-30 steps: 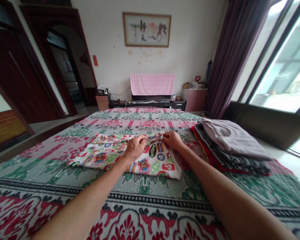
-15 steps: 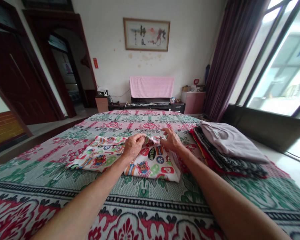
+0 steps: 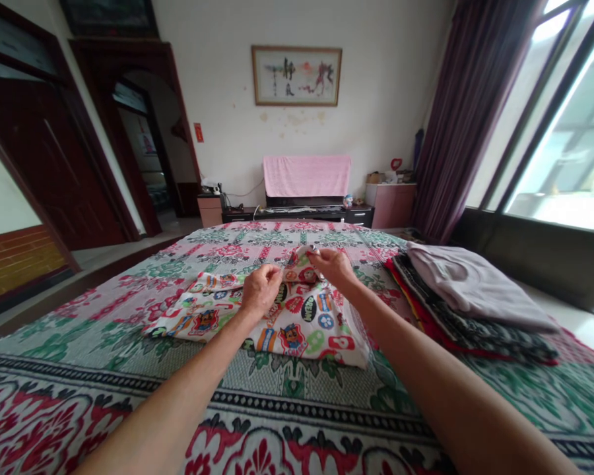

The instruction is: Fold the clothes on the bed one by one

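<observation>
Has lifted the far edge of the cartoon-print garment (image 3: 301, 326) higher than before, pinching it with left fingers (image 3: 273, 272) and right fingers (image 3: 323, 257); looks white, multicoloured, bunched between.

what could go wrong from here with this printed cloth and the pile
The printed cloth's raised edge could slip from the right hand and drop bunched. The right forearm, beside the pile, might brush it, and the grey garment on top could shift.

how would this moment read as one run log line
left hand: fingers closed at printed cloth | right hand: pinching printed cloth, part raised | clothes stack: right side, on blanket
</observation>
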The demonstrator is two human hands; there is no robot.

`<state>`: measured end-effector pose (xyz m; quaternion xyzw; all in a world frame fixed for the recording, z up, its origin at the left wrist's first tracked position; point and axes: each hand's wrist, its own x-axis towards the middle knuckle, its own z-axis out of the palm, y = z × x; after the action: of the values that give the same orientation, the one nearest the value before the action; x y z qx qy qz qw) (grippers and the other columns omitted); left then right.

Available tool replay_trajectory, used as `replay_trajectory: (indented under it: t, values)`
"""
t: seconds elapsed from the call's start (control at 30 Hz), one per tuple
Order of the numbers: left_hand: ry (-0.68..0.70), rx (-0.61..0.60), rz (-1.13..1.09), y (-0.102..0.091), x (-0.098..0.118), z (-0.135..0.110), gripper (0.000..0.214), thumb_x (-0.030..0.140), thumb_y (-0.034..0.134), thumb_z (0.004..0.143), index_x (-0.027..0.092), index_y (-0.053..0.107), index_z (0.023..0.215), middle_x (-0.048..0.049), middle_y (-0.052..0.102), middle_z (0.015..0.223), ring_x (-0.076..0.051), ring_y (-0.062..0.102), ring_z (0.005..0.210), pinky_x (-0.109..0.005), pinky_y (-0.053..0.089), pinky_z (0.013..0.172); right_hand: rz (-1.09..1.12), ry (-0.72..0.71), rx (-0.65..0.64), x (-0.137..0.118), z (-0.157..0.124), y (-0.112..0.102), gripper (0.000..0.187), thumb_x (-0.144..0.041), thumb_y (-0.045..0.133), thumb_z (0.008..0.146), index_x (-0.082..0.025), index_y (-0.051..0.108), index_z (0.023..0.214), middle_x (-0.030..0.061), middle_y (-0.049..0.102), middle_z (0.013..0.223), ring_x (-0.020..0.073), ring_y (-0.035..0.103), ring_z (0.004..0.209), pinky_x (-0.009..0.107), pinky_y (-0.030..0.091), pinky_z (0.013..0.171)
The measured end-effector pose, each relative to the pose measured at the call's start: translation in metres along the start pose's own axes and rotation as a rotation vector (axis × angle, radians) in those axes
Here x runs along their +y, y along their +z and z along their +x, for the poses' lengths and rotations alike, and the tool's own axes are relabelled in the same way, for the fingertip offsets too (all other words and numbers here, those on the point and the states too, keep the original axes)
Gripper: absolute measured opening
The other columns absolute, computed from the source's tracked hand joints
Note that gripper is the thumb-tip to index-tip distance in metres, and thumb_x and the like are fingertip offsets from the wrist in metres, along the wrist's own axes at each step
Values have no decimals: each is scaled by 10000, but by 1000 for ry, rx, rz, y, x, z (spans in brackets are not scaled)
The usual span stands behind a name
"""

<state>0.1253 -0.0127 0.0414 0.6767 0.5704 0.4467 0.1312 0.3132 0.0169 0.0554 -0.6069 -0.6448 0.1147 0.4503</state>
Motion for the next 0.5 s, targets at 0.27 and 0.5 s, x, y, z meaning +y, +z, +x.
replay_trajectory:
  t: [0.27, 0.5]
  values:
    - [81, -348, 268, 15, 1, 6, 227, 300, 541, 763, 201, 746, 760, -76, 729, 794, -201, 649, 747, -286, 441, 696, 182, 91, 2, 22, 11, 14, 380, -508, 456, 741, -170, 581, 621, -28, 440, 473, 96, 414, 476, 194, 278, 428]
    - [-38, -295, 385, 40, 11, 13, 215, 338, 623, 725, 198, 752, 826, -130, 723, 864, -257, 651, 829, -317, 459, 699, 332, 13, -38, 7, 6, 7, 351, -507, 449, 736, -178, 513, 632, -37, 399, 499, 85, 364, 491, 196, 254, 432]
